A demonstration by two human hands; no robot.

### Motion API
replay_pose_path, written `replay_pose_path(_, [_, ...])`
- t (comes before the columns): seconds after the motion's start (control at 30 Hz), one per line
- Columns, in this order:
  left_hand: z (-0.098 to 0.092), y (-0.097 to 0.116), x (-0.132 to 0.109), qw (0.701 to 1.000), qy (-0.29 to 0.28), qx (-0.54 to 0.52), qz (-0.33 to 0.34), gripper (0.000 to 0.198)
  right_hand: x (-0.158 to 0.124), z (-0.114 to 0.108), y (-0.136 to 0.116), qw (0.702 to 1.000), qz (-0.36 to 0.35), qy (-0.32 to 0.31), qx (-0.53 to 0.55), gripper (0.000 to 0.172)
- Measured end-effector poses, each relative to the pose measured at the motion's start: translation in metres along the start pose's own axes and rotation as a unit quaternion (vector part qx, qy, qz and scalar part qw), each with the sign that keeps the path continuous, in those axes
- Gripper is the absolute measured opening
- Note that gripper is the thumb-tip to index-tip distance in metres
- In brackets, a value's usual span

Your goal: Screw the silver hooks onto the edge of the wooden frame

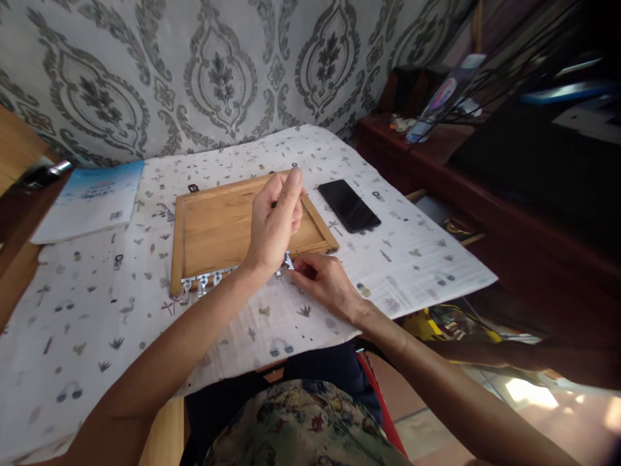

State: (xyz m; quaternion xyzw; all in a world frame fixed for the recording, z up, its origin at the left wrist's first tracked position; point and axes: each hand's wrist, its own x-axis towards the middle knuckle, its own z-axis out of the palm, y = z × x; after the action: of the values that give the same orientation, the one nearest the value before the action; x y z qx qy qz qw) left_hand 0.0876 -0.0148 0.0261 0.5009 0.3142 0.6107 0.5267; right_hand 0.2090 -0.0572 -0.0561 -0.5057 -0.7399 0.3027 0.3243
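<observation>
A wooden framed board (218, 223) lies flat on the patterned cloth, with several silver metal hooks (202, 285) along its near edge. My left hand (277, 223) is closed in a fist above the board's right part, thumb up. A bit of something dark shows between its fingers, too little to name. At the board's near right edge, my right hand (325, 279) has thumb and forefinger closed at a metal hook (289, 261). Part of the hook row is hidden behind my left wrist. Black hangers (193, 188) stick out from the board's far edge.
The white printed cloth (126, 336) covers the table. A black phone (349, 206) lies right of the board, and a blue-white booklet (92, 200) lies at far left. A plastic bottle (444, 97) stands on the dark red desk (436, 162) at right, beside an open drawer.
</observation>
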Motion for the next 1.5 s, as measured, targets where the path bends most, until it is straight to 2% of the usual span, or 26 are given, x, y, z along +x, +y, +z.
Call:
replay_pose_path(0.1, [-0.001, 0.000, 0.005, 0.999, -0.036, 0.024, -0.008, 0.049, 0.000, 0.000, 0.000, 1.000, -0.002, 0.000, 0.004, 0.023])
replay_pose_path(0.27, [-0.008, 0.006, 0.017, 0.983, -0.160, 0.032, -0.078, 0.055, 0.000, -0.001, 0.001, 1.000, 0.000, -0.006, 0.005, 0.023])
replay_pose_path(0.33, [-0.010, 0.006, 0.018, 0.980, -0.173, 0.032, -0.091, 0.054, 0.000, 0.000, 0.001, 1.000, 0.004, -0.006, 0.004, 0.024])
replay_pose_path(0.4, [-0.010, 0.004, 0.016, 0.987, -0.142, 0.027, -0.075, 0.051, 0.000, 0.000, 0.002, 1.000, 0.005, -0.007, 0.003, 0.023])
replay_pose_path(0.57, [-0.008, -0.005, 0.006, 1.000, -0.020, 0.019, -0.008, 0.050, 0.000, 0.000, 0.001, 1.000, 0.003, -0.005, 0.003, 0.023])
replay_pose_path(0.67, [-0.008, -0.008, 0.004, 1.000, -0.007, 0.013, -0.005, 0.052, 0.000, 0.000, 0.000, 1.000, 0.004, -0.003, 0.006, 0.023])
replay_pose_path(0.77, [-0.007, -0.010, 0.005, 0.999, -0.019, 0.021, -0.014, 0.055, 0.000, -0.001, 0.000, 1.000, 0.004, -0.003, 0.013, 0.021])
replay_pose_path(0.87, [-0.007, -0.009, 0.007, 0.997, -0.073, 0.035, -0.013, 0.059, -0.001, -0.001, 0.000, 1.000, 0.001, -0.005, 0.020, 0.022])
replay_pose_path(1.03, [-0.016, -0.002, 0.017, 0.963, -0.254, 0.042, -0.074, 0.062, -0.001, -0.001, 0.001, 1.000, 0.002, -0.010, 0.021, 0.024])
replay_pose_path(1.13, [-0.019, 0.004, 0.020, 0.950, -0.295, 0.044, -0.098, 0.059, -0.001, -0.001, 0.000, 1.000, 0.007, -0.011, 0.022, 0.025])
replay_pose_path(1.23, [-0.015, 0.009, 0.016, 0.963, -0.246, 0.081, -0.074, 0.048, -0.001, -0.001, 0.000, 1.000, 0.006, -0.010, 0.023, 0.024])
replay_pose_path(1.4, [-0.001, 0.008, -0.001, 0.990, -0.090, 0.112, -0.001, 0.026, 0.000, 0.000, 0.000, 1.000, 0.007, -0.005, 0.023, 0.025])
replay_pose_path(1.5, [0.002, 0.001, -0.003, 0.995, -0.059, 0.079, 0.009, 0.027, 0.000, 0.000, 0.000, 1.000, 0.007, -0.002, 0.018, 0.025])
